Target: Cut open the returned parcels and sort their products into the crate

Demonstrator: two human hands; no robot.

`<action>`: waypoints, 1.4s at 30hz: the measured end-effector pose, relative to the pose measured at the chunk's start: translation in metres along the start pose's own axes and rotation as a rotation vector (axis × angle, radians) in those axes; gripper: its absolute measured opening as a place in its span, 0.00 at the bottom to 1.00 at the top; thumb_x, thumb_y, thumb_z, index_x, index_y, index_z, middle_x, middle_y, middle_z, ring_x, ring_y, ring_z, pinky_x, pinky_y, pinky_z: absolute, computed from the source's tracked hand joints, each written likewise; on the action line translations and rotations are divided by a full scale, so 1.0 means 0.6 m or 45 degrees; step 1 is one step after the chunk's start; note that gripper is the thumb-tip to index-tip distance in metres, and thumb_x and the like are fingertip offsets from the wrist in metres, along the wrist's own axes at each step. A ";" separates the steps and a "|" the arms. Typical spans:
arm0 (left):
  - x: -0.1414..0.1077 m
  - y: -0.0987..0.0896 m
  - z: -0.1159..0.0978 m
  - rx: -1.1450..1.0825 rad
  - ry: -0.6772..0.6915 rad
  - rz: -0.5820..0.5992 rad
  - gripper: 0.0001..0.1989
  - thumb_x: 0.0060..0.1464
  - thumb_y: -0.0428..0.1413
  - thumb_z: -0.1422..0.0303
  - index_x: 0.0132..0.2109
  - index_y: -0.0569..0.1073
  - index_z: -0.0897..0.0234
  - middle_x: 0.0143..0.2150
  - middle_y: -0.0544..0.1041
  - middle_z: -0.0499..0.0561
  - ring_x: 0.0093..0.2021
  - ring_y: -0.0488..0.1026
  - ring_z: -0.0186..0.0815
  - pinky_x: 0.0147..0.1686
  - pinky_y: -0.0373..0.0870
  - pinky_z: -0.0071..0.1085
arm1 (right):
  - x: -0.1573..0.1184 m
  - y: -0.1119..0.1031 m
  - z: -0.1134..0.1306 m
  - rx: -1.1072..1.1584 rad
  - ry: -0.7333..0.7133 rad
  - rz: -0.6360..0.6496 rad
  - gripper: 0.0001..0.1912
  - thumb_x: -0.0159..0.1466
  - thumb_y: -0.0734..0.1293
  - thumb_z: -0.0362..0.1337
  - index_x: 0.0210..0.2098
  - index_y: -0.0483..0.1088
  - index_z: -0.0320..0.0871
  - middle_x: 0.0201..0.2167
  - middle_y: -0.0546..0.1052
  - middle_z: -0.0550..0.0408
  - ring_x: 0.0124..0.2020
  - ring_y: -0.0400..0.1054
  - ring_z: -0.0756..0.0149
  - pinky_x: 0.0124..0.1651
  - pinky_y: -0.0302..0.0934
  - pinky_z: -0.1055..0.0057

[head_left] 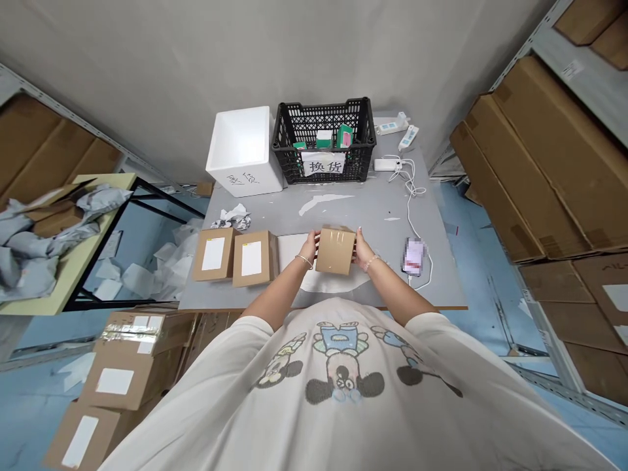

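A small brown cardboard box (335,252) with clear tape on its upper edge is held at the middle of the grey table, near its front. My left hand (309,246) grips the box's left side, and my right hand (362,248) grips its right side. Under and behind the box lies a pale sheet (293,245). Two similar boxes with white labels, one farther left (214,254) and one closer (252,258), stand to the left of my hands.
At the table's back are a white foam box (254,177) and a black crate (362,157) holding green-and-white packs. Crumpled paper (236,216) lies left. A phone (413,256) on a cable and power strips (387,165) are right. Stacked cartons (537,176) flank the table.
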State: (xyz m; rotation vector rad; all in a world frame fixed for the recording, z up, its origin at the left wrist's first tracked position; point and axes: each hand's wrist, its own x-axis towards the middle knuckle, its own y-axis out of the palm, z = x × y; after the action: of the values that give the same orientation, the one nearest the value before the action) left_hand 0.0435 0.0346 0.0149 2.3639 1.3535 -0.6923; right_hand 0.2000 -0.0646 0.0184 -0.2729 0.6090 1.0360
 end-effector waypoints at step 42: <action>-0.015 0.032 0.007 -0.117 0.192 -0.181 0.23 0.58 0.46 0.44 0.43 0.68 0.59 0.51 0.73 0.53 0.47 0.70 0.40 0.38 0.67 0.33 | -0.021 -0.008 -0.006 0.244 -0.187 -0.121 0.27 0.60 0.60 0.64 0.44 0.67 0.49 0.43 0.77 0.54 0.45 0.69 0.60 0.42 0.65 0.67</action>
State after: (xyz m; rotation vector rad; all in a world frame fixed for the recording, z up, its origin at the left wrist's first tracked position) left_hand 0.0554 0.0167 0.0170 2.3034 1.5936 -0.4852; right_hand 0.1984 -0.0780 0.0228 -0.0564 0.5529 0.8907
